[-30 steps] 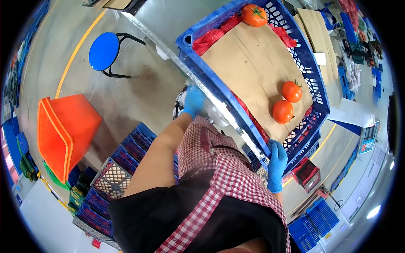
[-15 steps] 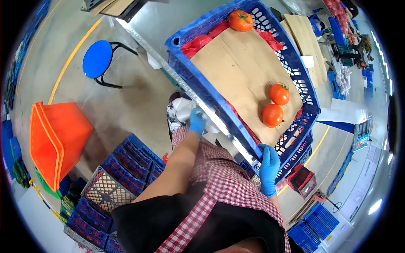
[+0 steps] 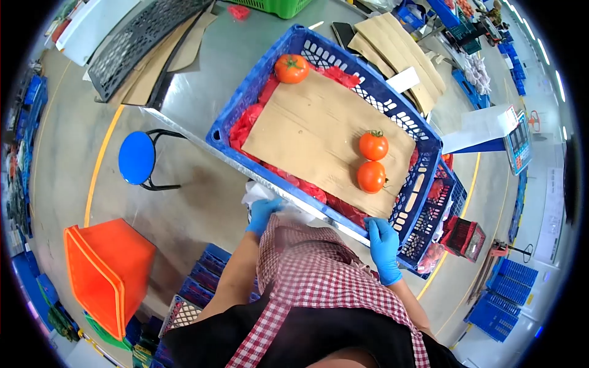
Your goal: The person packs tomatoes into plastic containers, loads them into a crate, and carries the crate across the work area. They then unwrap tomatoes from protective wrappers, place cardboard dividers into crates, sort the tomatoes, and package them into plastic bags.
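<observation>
My left hand [image 3: 264,214], in a blue glove, is low by the table edge beside a whitish crumpled thing [image 3: 254,192]; its fingers are partly hidden. My right hand [image 3: 383,248], also gloved, grips the near right rim of a blue crate [image 3: 270,168]. Inside the crate a brown cardboard sheet [image 3: 313,129] lies over red wrapping [image 3: 245,126]. Two tomatoes rest near each other at the right of the cardboard, an upper tomato [image 3: 373,146] and a lower tomato [image 3: 371,177]. Another tomato [image 3: 291,69] sits in the far left corner.
Beside the crate on the metal table [image 3: 195,98] lie cardboard pieces [image 3: 402,52] and a phone [image 3: 343,34]. A green crate [image 3: 279,5] stands beyond. On the floor are a blue stool [image 3: 136,157], an orange bin [image 3: 110,270] and stacked crates [image 3: 208,270]. A scale [image 3: 518,144] is right.
The view has swung, so the crate appears more level and further left, and more of the table's far side shows. My right hand stays at the crate's rim; my left stays low by the table edge.
</observation>
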`<state>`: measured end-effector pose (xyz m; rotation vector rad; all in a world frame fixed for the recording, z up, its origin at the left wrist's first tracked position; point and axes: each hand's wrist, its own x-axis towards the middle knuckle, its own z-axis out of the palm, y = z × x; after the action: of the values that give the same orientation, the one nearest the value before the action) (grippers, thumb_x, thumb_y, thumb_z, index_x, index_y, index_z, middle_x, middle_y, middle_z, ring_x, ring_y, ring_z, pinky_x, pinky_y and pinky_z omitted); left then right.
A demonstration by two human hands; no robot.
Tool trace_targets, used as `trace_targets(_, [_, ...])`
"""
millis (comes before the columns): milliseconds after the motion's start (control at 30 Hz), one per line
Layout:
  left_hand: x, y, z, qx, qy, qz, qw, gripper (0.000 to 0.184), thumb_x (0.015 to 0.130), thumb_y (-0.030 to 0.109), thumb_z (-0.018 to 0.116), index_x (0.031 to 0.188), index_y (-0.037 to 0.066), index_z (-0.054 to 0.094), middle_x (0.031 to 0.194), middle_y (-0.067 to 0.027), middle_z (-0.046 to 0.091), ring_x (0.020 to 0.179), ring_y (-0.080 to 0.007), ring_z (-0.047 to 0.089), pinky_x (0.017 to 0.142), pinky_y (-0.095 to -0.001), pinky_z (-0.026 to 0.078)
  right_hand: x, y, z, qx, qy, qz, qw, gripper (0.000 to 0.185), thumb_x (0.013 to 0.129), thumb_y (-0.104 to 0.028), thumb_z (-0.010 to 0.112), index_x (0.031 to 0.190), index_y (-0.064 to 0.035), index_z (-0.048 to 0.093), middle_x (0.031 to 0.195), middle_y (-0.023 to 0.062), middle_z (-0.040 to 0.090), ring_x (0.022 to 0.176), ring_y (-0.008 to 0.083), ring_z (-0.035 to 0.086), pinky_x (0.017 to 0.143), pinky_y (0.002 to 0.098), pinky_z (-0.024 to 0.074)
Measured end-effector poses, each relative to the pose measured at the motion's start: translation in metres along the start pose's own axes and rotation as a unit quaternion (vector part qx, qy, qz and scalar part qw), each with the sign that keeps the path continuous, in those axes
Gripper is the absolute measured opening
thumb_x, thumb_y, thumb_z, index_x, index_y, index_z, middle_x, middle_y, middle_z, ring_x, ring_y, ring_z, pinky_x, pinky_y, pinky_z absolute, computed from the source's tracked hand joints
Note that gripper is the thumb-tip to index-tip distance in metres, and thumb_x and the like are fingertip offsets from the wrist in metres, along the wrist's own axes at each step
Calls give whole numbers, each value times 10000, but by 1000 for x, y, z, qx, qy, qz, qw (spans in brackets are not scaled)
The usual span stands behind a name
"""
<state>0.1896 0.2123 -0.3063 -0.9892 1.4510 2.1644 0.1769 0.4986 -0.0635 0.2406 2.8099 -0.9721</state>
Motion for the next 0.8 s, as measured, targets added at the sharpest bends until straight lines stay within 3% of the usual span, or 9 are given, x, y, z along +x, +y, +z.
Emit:
trace_targets(200, [-68,119,-104,37,129,95,986,239,818,226,621,773,-7,646,680,-64,617,601,-138,585,611,-266,477,8,0,-2,231,10,94,968,165,850,-89,557,972,-21,645,824,58,629,710,110,565,647,232,450])
trace_targets(300, [-100,190,-122,97,22,153,983,221,829,220,608,716,30,613,641,-34,582,578,-142,571,645,-290,498,27,-42,-7,231,34,8,972,195,858,-53,541,1031,-6,617,914,64,618,816,109,563,748,236,444])
trace_targets(367, [-141,244,-61,-136,72,197,968,185,841,202,586,732,53,580,650,-20,558,597,-149,569,643,-309,501,46,-84,-8,260,20,-62,963,238,846,-52,554,1077,-9,595,938,73,619,871,133,571,802,260,440])
trace_targets(467, [-182,313,-57,-342,-68,259,901,262,803,190,607,997,17,568,825,-78,621,746,-176,615,673,-341,515,66,-141,-8,306,-78,-138,939,497,777,-100,640,1243,-32,481,1078,110,586,980,188,554,868,303,424])
trace_targets(533, [-212,356,-23,-167,-12,408,897,323,693,154,678,965,-10,615,816,-90,644,741,-173,618,675,-322,505,71,-194,-10,309,-112,-267,906,723,718,-135,695,1349,-53,350,1173,128,534,1045,223,524,909,333,405])
trace_targets(633, [-232,394,4,179,-89,360,911,321,548,96,738,832,-26,656,741,-82,646,709,-164,612,658,-297,487,80,-250,0,297,-85,-388,869,781,709,-135,696,1372,-57,292,1186,150,514,1059,233,511,916,333,398])
trace_targets(733, [-262,425,58,177,-263,442,839,262,424,41,766,652,-20,651,624,-55,626,650,-144,602,633,-263,467,104,-281,-1,409,-73,-349,840,573,739,-91,641,1269,-29,433,1055,141,583,946,178,548,836,302,434])
trace_targets(767, [-253,437,42,295,-313,470,771,493,453,61,784,915,-26,633,883,-119,639,821,-206,604,739,-303,473,116,-282,-1,445,-82,-313,835,489,749,-78,621,1215,-22,485,1001,131,604,898,153,555,801,291,444])
trace_targets(800, [-251,439,57,342,-178,556,736,592,477,71,779,1024,-16,568,1004,-136,582,908,-234,570,790,-322,455,124,-283,-5,478,-91,-279,828,410,759,-65,601,1162,-16,536,946,120,624,850,128,561,766,279,454])
